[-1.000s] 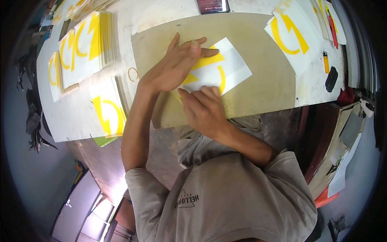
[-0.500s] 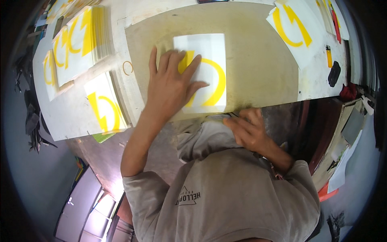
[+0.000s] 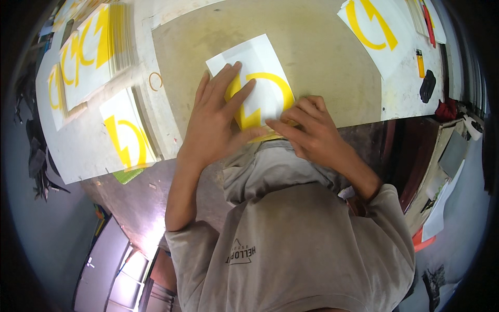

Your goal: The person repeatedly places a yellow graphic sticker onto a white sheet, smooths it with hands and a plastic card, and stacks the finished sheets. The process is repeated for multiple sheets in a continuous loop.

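A white sheet (image 3: pixel 254 54) with a yellow curved and zigzag print lies tilted on a beige board (image 3: pixel 332 67) at the table's near edge. My left hand (image 3: pixel 214 117) rests on its left side, fingers stretched out over the print and thumb toward the bottom edge. At the sheet's lower right, my right hand (image 3: pixel 314 127) has curled fingers closed on the edge, the index finger reaching along the bottom. The fingers partly hide that bottom edge, so I cannot tell whether it is folded.
Stacks of similar printed sheets (image 3: pixel 88 54) stand at the far left, and a smaller pile (image 3: pixel 130 127) lies nearer. More printed sheets (image 3: pixel 370 28) are at the far right, beside a red pen (image 3: pixel 429 26), a yellow lighter (image 3: pixel 420 63) and a black object (image 3: pixel 427 86). A ring (image 3: pixel 155 81) lies left of the board.
The sheet has turned anticlockwise, its top swinging left. My right hand has come up from below the table edge onto the sheet's lower right corner. My left hand stays on the sheet.
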A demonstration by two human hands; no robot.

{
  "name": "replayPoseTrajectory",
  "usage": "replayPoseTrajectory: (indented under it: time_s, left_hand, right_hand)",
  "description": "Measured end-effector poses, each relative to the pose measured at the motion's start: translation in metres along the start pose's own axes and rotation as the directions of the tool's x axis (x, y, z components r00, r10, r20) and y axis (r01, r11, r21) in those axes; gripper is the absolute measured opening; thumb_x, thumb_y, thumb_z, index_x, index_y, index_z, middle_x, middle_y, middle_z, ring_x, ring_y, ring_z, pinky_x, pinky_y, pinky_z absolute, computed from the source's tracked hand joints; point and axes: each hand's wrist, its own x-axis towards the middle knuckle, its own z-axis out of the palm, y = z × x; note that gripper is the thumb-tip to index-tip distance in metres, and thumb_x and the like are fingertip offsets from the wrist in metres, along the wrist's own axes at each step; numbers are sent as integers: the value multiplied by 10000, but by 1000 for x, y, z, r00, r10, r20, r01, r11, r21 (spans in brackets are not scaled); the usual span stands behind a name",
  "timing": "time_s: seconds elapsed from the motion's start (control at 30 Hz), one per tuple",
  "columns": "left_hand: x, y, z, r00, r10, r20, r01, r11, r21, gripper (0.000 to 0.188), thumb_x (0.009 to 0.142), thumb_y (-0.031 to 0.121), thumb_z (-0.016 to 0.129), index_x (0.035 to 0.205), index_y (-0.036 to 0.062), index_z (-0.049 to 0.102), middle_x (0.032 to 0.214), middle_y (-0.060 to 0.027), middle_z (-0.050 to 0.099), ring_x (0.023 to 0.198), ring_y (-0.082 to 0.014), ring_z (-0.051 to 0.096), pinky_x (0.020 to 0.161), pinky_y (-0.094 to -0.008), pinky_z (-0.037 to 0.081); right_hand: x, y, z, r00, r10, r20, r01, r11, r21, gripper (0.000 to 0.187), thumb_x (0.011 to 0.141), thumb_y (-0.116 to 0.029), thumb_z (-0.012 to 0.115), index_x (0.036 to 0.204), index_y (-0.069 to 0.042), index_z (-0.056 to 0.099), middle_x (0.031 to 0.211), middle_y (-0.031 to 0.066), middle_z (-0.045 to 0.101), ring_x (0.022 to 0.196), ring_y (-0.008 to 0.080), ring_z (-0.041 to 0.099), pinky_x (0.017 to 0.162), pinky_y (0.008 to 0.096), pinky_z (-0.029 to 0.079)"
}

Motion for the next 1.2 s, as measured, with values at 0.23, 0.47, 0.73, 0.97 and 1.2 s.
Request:
replayPoseTrajectory:
  time_s: [0.23,0.47,0.73,0.97,1.2]
  left_hand:
    - [-7,-1,5,995,-40,86,38,999,27,1085,607,593,878,1526,144,516,1659,-184,341,1537,-392,316,1259,-618,184]
    - [-14,31,29,999,32,-14,-33,995,-89,710,765,371,873,1389,133,632,1329,-127,624,1210,-352,576,1088,-511,414]
    - [-47,16,-5,626,-670,-400,-156,395,-905,231,973,10,679,1199,52,655,1104,-51,662,939,-159,634,768,-331,487]
    - [-140,-19,-95,745,-158,-649,278,957,85,259,837,-113,646,1063,-4,713,1123,-154,733,1105,-281,685,1031,-468,487]
    - [-194,-53,-78,777,-422,-467,571,784,241,249,819,-8,650,1035,74,744,1032,-95,735,1026,-296,670,1096,-489,423]
  right_hand:
    - [-24,23,-21,969,201,-141,-213,974,-73,427,743,-31,768,1161,-120,758,954,35,646,938,243,610,850,415,435]
    - [-59,49,-40,790,479,-382,-571,801,-178,351,901,-110,768,1248,-81,732,1093,116,684,1004,290,618,912,425,446]
    - [-52,72,-44,762,383,-522,-592,738,-323,508,931,-136,772,1381,9,584,1338,204,642,1261,361,595,1106,455,428]
    - [-43,131,-80,832,256,-493,-514,690,-510,483,970,-213,744,1405,-47,617,1399,192,638,1313,346,597,1149,480,393]
    - [-58,162,-91,852,355,-384,-522,617,-589,334,985,-214,717,1310,-135,707,1338,71,706,1262,219,652,1199,508,318]
